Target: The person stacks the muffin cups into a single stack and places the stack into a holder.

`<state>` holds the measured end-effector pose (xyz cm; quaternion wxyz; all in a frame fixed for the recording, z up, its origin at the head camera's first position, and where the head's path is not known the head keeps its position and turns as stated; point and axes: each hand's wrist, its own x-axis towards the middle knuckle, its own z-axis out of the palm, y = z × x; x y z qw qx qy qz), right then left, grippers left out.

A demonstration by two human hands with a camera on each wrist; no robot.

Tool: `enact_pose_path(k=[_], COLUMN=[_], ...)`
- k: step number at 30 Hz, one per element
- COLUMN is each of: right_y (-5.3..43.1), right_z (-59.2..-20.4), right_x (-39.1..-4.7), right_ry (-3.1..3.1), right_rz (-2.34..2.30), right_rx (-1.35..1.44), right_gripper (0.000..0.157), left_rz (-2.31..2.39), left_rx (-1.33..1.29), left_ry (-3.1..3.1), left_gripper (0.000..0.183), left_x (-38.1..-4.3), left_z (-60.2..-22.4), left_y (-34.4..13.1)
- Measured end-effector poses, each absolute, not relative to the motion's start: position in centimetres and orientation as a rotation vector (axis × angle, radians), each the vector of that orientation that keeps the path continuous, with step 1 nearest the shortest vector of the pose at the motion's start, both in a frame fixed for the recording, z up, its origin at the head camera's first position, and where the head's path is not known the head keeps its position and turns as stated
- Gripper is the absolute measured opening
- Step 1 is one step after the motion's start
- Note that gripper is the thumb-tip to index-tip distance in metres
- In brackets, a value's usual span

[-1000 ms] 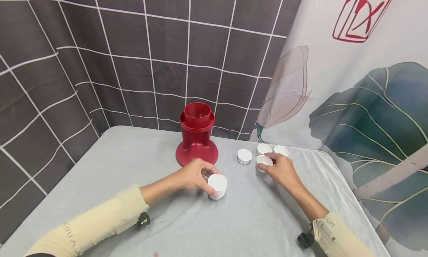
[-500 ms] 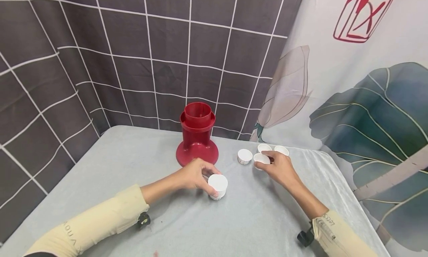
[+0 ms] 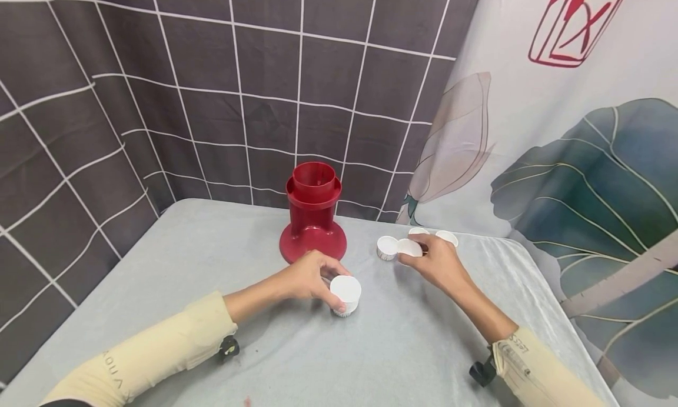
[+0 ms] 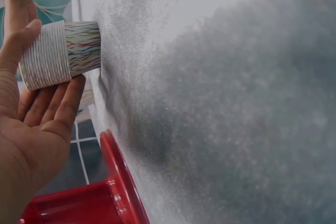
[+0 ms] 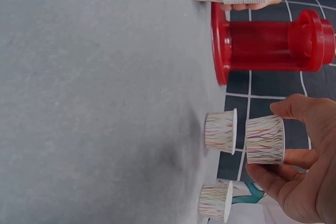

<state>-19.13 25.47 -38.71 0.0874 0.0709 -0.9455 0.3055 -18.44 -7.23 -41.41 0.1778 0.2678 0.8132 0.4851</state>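
My left hand (image 3: 313,277) grips a nested stack of paper baking cups (image 3: 346,292), thumb on the near side, fingers around the far side. In the left wrist view the stack (image 4: 55,55) stands on the table, its rims layered above a streaky coloured wall. Between thumb and fingers of my right hand (image 3: 441,264) is a single baking cup (image 5: 264,140), lifted off the table and tilted. Beside it stands another cup (image 3: 387,248). Two more cups are behind my right hand: one (image 3: 418,231) mostly hidden, the other (image 3: 447,238) farther right.
A red stand (image 3: 312,245) with a round base and open tube top stands at the back, beyond my left hand. Pale grey cloth covers the table (image 3: 296,360). Dark gridded fabric (image 3: 270,60) hangs behind it, with a leaf-printed white sheet (image 3: 508,107) at the right.
My right hand has raised its baking cup and shifted it left, tilting it toward the neighbouring cup. My left hand and the stack have stayed in place.
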Motion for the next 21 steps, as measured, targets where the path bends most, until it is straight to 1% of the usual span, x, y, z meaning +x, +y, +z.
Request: enact_pose_path(k=[9,21], right_y=[24.5,22.8], right_z=[-38.2,-37.7], right_x=[-19.1,-18.5], right_ry=[-2.809,-2.832], right_rz=[0.9,0.878], right_rx=[0.263,0.309], right_gripper=[0.054,0.057], left_rz=[1.377,1.368], left_rx=[0.759,0.749], left_ry=[2.287,2.283], left_gripper=[0.048,0.049], left_x=[-18.4,-18.4], left_z=[-41.3,-41.3], left_y=[-7.1,-7.2])
